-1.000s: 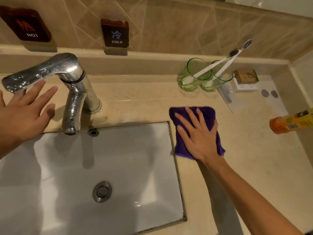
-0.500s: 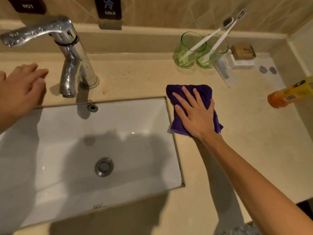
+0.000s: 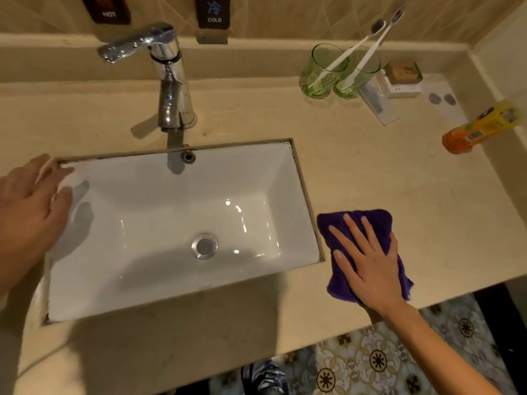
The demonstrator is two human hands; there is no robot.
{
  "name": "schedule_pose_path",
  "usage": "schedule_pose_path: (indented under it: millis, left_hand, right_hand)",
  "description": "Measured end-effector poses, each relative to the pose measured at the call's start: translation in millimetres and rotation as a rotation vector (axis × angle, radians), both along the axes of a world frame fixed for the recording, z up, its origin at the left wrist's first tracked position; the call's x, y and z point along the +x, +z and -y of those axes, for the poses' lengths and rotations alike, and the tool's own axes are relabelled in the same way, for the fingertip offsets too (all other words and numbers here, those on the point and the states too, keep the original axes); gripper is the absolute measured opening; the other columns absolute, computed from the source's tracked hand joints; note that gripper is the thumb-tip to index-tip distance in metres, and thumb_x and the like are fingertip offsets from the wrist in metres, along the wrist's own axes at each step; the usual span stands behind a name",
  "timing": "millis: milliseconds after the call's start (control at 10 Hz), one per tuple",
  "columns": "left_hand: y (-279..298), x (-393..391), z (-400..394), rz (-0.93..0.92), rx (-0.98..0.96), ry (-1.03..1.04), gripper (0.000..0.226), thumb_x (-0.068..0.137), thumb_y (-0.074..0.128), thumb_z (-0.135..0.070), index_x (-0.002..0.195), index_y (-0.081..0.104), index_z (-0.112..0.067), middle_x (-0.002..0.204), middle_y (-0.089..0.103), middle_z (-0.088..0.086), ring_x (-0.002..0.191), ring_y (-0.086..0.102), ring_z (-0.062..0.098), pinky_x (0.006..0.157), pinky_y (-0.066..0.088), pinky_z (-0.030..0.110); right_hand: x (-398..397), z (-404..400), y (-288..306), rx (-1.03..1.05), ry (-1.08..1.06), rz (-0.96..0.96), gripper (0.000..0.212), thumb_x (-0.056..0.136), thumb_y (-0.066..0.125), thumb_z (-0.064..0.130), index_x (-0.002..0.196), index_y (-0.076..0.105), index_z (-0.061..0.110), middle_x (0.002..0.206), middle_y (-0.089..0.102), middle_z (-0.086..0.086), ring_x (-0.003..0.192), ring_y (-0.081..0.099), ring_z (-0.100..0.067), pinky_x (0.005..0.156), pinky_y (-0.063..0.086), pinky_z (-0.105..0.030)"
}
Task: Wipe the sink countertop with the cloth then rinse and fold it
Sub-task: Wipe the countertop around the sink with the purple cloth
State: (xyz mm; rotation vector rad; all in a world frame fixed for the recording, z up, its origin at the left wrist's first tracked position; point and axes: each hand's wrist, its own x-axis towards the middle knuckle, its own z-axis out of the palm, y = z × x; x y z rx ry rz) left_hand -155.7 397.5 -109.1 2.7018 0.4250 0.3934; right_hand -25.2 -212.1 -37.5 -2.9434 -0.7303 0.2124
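A purple cloth lies flat on the beige countertop, just right of the white sink basin and near its front right corner. My right hand presses down on the cloth with fingers spread, covering most of it. My left hand rests flat at the sink's left rim, fingers apart, holding nothing. The chrome tap stands behind the basin with no water running.
Two green glasses with toothbrushes stand at the back right, beside a small white box with a brown block on it. An orange bottle lies at the far right. The counter's front edge is close under my right wrist.
My right hand has slid the cloth toward me along the sink's right side, from the back corner to the front. My left hand has dropped from the tap to the sink's left rim.
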Motion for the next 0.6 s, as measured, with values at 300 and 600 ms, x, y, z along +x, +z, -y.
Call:
schedule_pose_path:
  millis: [300, 600]
  left_hand:
    - [51.9, -50.2, 13.6, -0.313, 0.101, 0.164, 0.065, 0.109, 0.009, -0.056, 0.162, 0.029, -0.023, 0.172, 0.021, 0.011, 0.160, 0.012, 0.034, 0.125, 0.005, 0.067]
    - [45.4, -48.9, 16.2, -0.390, 0.124, 0.245, 0.060, 0.110, 0.013, -0.051, 0.166, 0.015, -0.032, 0.176, 0.008, -0.005, 0.162, 0.005, 0.027, 0.125, -0.005, 0.058]
  right_hand:
    - [-62.7, -5.8, -2.0, -0.036, -0.168, -0.046, 0.052, 0.105, 0.019, 0.058, 0.156, 0.019, 0.051, 0.169, 0.011, 0.015, 0.157, -0.001, -0.014, 0.120, 0.004, -0.065]
    - [-187.6, -180.5, -4.2, 0.018, -0.007, -0.015, 0.051, 0.106, 0.024, 0.053, 0.156, 0.024, 0.046, 0.167, 0.021, 0.012, 0.157, 0.011, -0.023, 0.115, 0.016, -0.072]
